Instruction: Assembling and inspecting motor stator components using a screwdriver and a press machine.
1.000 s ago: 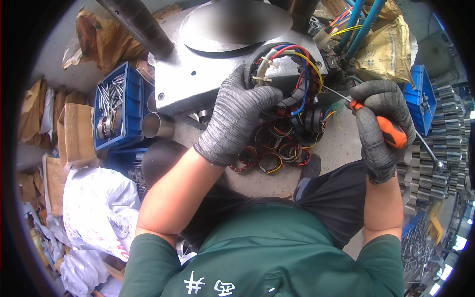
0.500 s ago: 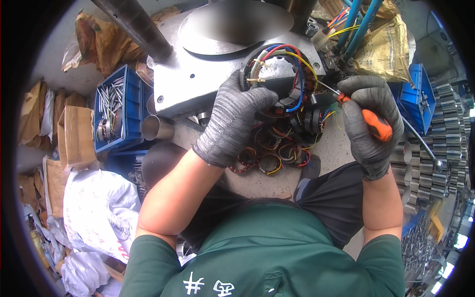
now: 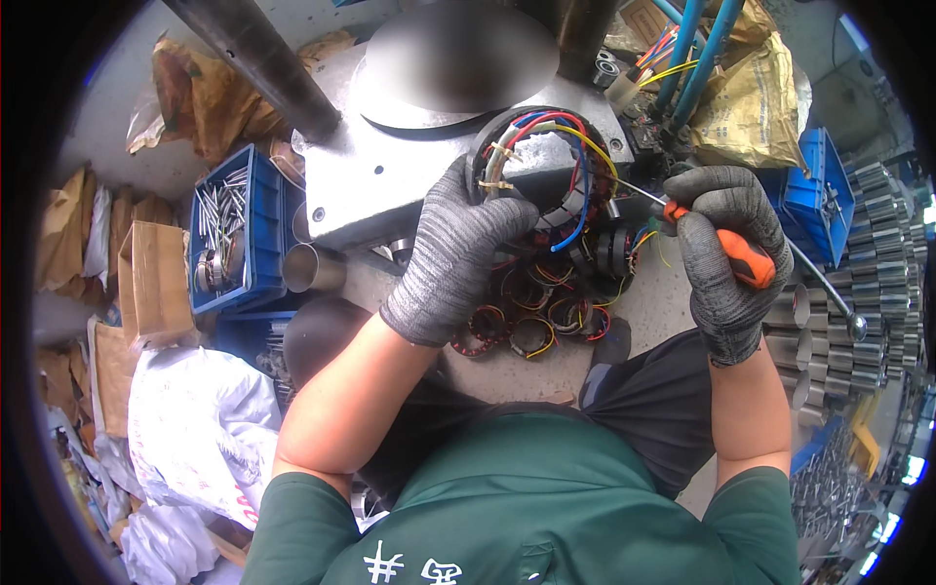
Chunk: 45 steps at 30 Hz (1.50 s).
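My gloved left hand (image 3: 458, 239) is closed around the near left side of a motor stator ring (image 3: 585, 185), tilted up against the metal block. Red, yellow, white and blue wires curve along its rim; a blue lead (image 3: 570, 241) hangs loose at the bottom. Gloved too, my right hand (image 3: 704, 258) grips an orange-and-black screwdriver (image 3: 749, 259). Its thin shaft points left, and the tip is at the ring's right side; whether it touches cannot be made out. A metal rod with a rounded end (image 3: 856, 324) sticks out behind the right hand.
The metal block (image 3: 390, 185) carries a round plate and dark posts. Several wired stator rings (image 3: 531, 336) lie on the floor below. Blue bins (image 3: 268, 229) with metal parts and a white sack (image 3: 200, 419) are at left. Steel tubes (image 3: 892, 263) are stacked at right.
The view has shifted slightly, so most things sit a little lower. The blue lead now swings further out at the ring's lower right. Both hands keep their holds.
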Available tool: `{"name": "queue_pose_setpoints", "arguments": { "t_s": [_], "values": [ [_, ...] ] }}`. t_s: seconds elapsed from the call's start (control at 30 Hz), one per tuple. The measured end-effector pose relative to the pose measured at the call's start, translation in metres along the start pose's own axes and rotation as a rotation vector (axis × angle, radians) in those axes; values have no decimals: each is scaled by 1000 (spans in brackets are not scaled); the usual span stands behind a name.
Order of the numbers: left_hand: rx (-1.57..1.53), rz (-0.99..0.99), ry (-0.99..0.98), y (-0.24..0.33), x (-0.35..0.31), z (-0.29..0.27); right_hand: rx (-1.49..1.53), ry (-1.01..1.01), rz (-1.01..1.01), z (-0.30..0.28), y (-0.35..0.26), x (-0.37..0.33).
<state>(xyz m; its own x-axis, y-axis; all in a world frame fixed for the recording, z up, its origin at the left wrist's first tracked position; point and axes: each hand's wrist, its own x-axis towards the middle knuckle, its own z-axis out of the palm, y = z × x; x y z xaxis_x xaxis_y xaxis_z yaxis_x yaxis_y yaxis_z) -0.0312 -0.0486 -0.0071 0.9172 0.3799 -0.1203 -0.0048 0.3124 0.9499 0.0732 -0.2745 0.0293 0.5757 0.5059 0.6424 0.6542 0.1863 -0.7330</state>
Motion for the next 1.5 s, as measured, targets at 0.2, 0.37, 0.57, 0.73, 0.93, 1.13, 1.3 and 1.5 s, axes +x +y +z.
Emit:
{"name": "queue_pose_setpoints", "arguments": {
  "t_s": [0.2,0.37,0.57,0.73,0.93,1.13,1.3,1.5],
  "values": [
    [30,17,25,-2,-1,2,-3,10,14,-1,-1,-1],
    [-1,-7,-17,-4,1,-4,-5,27,18,-1,-4,-1],
    [3,-52,-50,-6,3,-9,2,22,23,-3,-6,-2],
    [-77,-59,-64,-3,1,-3,7,35,36,-2,-6,-2],
    [12,2,-12,1,-1,4,-70,-4,-10,-1,-2,1],
    [-39,-45,-84,-1,0,-2,-144,-107,-62,-1,-1,6],
    [-125,-92,-48,0,1,-2,-42,-121,40,-3,2,6],
    [-395,-281,-135,-18,11,-17,-42,-135,-69,-5,8,5]
  ]
}}
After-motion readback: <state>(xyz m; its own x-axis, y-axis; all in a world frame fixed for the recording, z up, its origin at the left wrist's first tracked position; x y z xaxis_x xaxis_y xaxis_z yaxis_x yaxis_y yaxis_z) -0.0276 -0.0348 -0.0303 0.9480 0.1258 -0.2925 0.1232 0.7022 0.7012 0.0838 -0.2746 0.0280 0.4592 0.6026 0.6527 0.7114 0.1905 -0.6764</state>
